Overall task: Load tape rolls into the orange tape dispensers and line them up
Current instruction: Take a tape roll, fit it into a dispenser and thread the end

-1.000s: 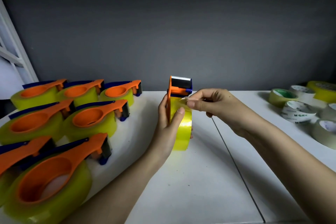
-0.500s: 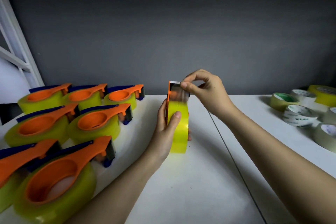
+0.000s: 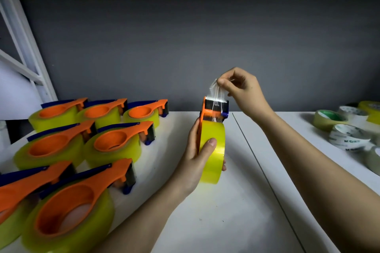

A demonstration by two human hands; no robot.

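Note:
My left hand (image 3: 194, 162) grips a yellow tape roll (image 3: 211, 152) fitted in an orange dispenser (image 3: 213, 109), held upright above the white table (image 3: 205, 222). The dispenser's cutter end points up. Above it, my right hand (image 3: 240, 88) pinches the clear free end of the tape (image 3: 214, 92), which stretches from the cutter up to my fingertips. On the left, several loaded orange dispensers (image 3: 117, 146) lie in rows.
Several loose tape rolls (image 3: 347, 137) lie at the right edge of the table. A seam (image 3: 267, 181) runs down the tabletop to the right of the held roll. A white frame (image 3: 22, 47) leans at the far left, before a dark grey wall.
My right hand has risen from the roll's face past the cutter, drawing the clear tape end up over it. My left hand keeps holding the roll in much the same place.

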